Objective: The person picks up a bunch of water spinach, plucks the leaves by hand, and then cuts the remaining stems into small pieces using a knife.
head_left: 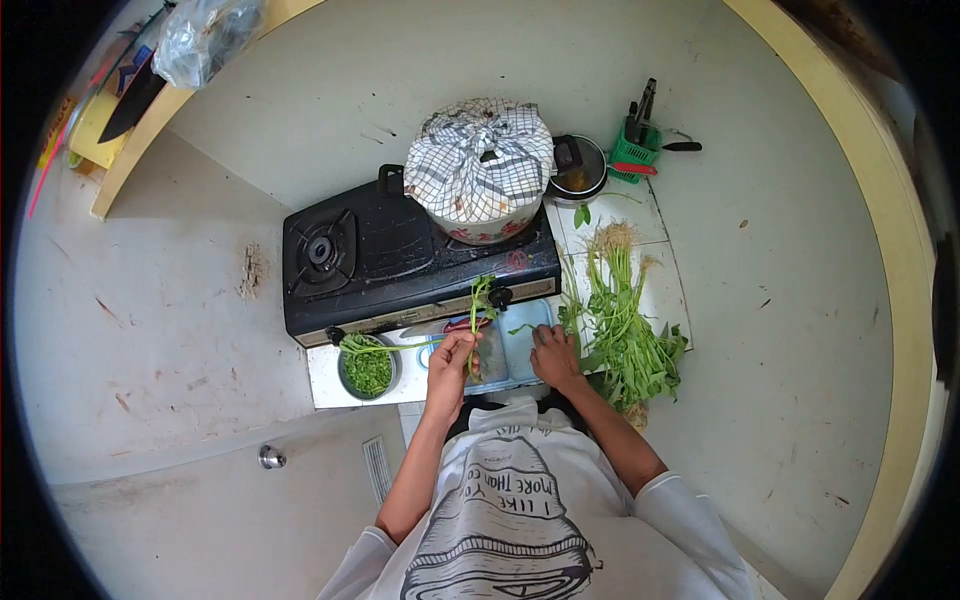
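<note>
The gas stove (400,255) is black metal, glossy but smeared, standing on a smooth white tiled counter (655,215). A soft checked cloth (485,160) wraps the pot. The small bowl (341,375) of chopped greens is dull grey metal, the basket (635,152) is green plastic mesh, and the bag (205,35) is clear, crinkled plastic. The wall (330,90) is matt, scuffed plaster. The green stalk (478,320) in the left hand (450,365) looks smooth and slightly waxy
</note>
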`<act>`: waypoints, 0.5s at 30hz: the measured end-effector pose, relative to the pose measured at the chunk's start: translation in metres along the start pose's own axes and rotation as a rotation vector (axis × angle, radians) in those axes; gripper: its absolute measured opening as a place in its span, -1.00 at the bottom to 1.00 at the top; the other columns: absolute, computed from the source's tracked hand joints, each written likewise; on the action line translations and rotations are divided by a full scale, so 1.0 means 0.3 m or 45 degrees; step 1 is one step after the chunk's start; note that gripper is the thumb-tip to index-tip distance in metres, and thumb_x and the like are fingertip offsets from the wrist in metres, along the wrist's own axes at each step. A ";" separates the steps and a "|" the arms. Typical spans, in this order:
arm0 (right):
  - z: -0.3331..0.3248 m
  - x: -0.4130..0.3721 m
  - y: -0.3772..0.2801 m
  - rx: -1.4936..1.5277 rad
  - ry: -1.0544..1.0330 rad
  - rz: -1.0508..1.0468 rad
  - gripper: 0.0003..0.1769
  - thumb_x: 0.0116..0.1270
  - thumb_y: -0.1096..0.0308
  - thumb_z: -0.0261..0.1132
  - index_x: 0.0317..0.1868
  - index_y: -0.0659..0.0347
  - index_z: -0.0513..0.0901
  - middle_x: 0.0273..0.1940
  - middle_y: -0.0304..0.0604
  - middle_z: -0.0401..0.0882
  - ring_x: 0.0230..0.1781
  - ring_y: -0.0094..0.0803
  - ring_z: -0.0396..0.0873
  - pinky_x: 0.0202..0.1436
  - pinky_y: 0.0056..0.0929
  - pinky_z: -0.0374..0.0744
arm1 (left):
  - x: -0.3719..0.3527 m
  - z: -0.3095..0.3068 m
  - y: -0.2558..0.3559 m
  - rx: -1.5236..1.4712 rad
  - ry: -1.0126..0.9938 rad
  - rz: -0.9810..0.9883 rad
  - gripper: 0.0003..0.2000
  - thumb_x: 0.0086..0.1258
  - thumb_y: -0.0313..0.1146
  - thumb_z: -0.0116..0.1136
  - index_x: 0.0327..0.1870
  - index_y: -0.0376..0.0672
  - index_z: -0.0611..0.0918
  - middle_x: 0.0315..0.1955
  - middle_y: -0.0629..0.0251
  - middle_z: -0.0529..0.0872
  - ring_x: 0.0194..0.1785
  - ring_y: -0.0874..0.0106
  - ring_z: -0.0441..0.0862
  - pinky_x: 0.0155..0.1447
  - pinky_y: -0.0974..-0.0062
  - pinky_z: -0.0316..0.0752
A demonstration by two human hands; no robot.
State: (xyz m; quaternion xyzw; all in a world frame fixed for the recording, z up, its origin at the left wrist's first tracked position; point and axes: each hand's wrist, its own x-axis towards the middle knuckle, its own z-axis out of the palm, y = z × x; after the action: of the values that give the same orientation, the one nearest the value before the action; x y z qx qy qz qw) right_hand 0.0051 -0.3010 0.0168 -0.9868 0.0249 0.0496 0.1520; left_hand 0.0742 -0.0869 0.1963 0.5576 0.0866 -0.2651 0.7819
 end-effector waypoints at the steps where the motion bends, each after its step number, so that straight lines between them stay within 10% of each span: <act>1: 0.003 0.004 0.000 0.004 0.010 0.017 -0.48 0.37 0.22 0.30 0.27 0.28 0.62 0.29 -0.13 0.42 0.27 -0.11 0.35 0.18 0.04 0.40 | 0.000 -0.002 0.003 0.007 0.003 0.007 -0.88 0.63 -0.36 0.16 0.01 -0.17 0.67 -0.04 0.37 0.72 -0.22 0.60 0.52 -0.13 0.58 0.42; 15: -0.015 0.027 0.019 0.176 0.078 0.223 -0.63 0.37 0.25 0.33 0.08 0.28 0.74 0.14 -0.06 0.49 0.20 -0.11 0.47 0.16 0.01 0.43 | 0.014 0.010 0.018 0.007 -0.015 0.004 -0.91 0.65 -0.39 0.12 -0.01 -0.13 0.64 -0.06 0.40 0.69 -0.22 0.59 0.50 -0.11 0.56 0.38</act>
State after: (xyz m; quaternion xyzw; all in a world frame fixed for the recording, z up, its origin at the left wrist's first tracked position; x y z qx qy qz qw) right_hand 0.0131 -0.3081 0.0184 -0.9691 0.1191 0.0306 0.2139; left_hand 0.0800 -0.0896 0.2001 0.5584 0.0805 -0.2674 0.7812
